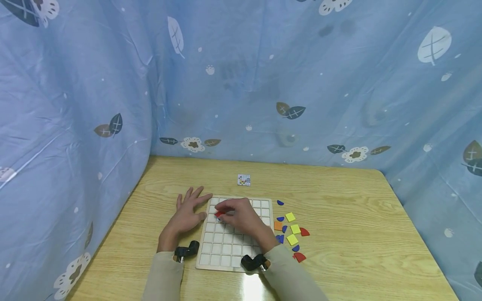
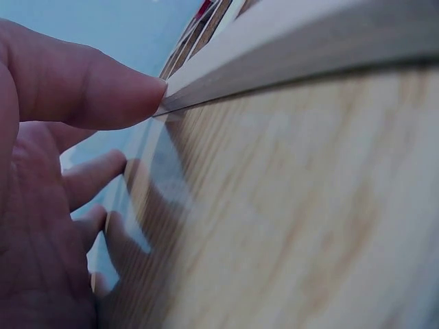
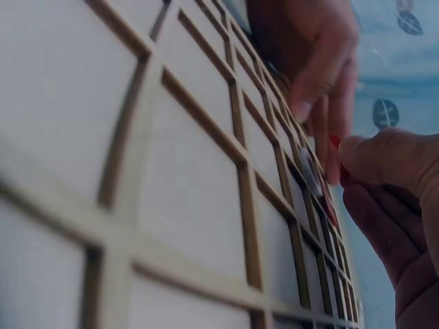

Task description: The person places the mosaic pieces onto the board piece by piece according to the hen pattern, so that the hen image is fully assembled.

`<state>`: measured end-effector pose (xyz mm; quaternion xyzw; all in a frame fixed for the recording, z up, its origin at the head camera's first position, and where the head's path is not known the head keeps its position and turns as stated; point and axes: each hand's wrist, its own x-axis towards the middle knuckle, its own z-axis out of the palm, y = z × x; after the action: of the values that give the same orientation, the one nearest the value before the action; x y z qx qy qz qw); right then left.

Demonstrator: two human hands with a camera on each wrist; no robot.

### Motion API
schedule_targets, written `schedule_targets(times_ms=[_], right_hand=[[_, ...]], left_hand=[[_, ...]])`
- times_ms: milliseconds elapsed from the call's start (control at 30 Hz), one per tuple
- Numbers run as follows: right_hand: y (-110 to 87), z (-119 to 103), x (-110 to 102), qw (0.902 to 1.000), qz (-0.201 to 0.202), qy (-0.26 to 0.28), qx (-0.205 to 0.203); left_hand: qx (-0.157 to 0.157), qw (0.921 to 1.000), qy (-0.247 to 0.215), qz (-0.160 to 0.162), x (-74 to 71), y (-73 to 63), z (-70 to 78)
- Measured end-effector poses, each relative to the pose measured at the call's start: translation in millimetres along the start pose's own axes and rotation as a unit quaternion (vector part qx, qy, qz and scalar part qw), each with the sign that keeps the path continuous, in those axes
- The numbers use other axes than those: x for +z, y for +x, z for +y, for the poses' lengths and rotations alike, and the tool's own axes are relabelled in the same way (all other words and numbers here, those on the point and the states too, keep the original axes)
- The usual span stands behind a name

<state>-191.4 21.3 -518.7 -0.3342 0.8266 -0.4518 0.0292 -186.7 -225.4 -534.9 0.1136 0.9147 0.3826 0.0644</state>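
Note:
A wooden grid board (image 1: 205, 261) with square cells lies on the table. My right hand (image 1: 242, 217) is over its upper left part and pinches a small red piece (image 3: 344, 173) between thumb and fingers. In the right wrist view, a pale piece (image 3: 311, 171) sits in the grid close to those fingertips. My left hand (image 1: 187, 216) lies at the board's left edge with fingers spread. In the left wrist view its thumb (image 2: 103, 89) touches the side of the board.
Right of the board lie several loose pieces: yellow squares (image 1: 292, 239), red quarter circles (image 1: 300, 257), blue half circles (image 1: 280, 202) and an orange square (image 1: 278, 225). A small patterned card (image 1: 244, 180) lies behind the board. Blue curtains (image 1: 233, 83) surround the table (image 1: 350, 217).

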Motion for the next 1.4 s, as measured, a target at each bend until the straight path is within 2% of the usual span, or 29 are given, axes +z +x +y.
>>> schedule_targets(times_ms=[300,633,800,967,1100,1300,1400], right_hand=[[10.2,-4.7,13.2,0.9969,-0.020,-0.073,-0.021],[10.5,-13.4,13.9,0.9897,-0.031,-0.138,-0.020],[8.8,-13.7,12.4,0.9909,-0.030,-0.129,-0.023],[7.1,-14.6,12.1,0.9923,-0.055,-0.104,-0.040],[5.0,-16.8,11.4,0.9908,-0.067,-0.112,-0.037],[2.9,-18.9,7.9,0.9907,-0.062,-0.115,-0.039],[-1.0,-21.7,2.4,0.9928,-0.058,-0.098,-0.038]], left_hand=[[-0.002,1.0000,-0.004,0.001,-0.2,-0.7,1.5],[-0.005,1.0000,0.003,0.000,0.3,-0.8,3.2],[-0.003,1.0000,-0.002,0.002,0.0,-1.1,3.4],[0.000,1.0000,-0.001,0.004,0.2,-1.0,2.5],[0.001,1.0000,0.000,0.003,-0.1,-0.9,2.8],[0.003,1.0000,0.000,0.006,0.0,-0.8,2.1],[0.001,1.0000,0.000,0.005,-0.6,-1.0,1.5]])
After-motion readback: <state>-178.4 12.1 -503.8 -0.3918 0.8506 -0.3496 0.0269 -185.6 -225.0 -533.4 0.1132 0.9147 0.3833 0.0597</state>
